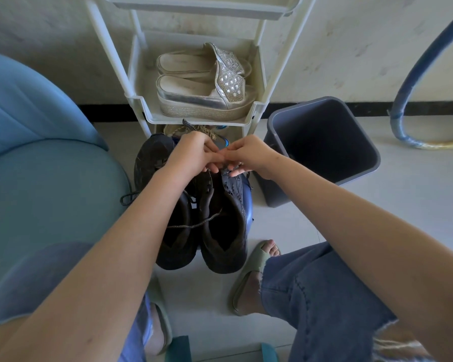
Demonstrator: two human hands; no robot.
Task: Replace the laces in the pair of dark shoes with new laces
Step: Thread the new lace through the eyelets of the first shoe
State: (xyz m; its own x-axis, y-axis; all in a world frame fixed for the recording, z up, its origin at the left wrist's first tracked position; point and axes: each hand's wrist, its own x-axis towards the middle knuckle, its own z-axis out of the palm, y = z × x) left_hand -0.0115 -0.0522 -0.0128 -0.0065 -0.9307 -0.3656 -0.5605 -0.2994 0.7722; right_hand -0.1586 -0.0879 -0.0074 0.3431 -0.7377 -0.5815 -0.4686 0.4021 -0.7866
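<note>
A: Status on the lace job?
B: Both dark shoes (pixel 215 231) sit side by side, heels toward the person, on a blue stool-like support (pixel 249 205) between the knees. Toes point at the shoe rack (pixel 194 120).
A: Why up there, not on the floor?
B: My read: it lifts the eyelets into seated reach, with the openings up so the tongues are exposed. The grey bin (pixel 324 137) is just beside it on the right, probably for the old laces. That's a guess.
A: Hands?
B: Left hand (pixel 194 152) and right hand (pixel 251 158) meet over the toe end of the right-side shoe. Both forearms reach straight forward, wrists dipped. The right thumb and forefinger pinch a speckled lace (pixel 202 222) close to the eyelets. The left fingers are curled, tips pinching the same lace right against the right's. Neither hand is spread.
A: Old lace or new?
B: Can't tell. Its slack tail runs back across both shoe openings. A black lace (pixel 128 198) loops out from the left-side shoe, so that one looks not yet stripped.
A: Progress?
B: Early, I'd judge. Work is on one shoe only, at the lowest eyelets.
A: Risk?
B: The loose tail could snag on the neighbouring shoe's collar during a pull. Keeping the two-hand pinch close to the eyelet makes sense for control.
</note>
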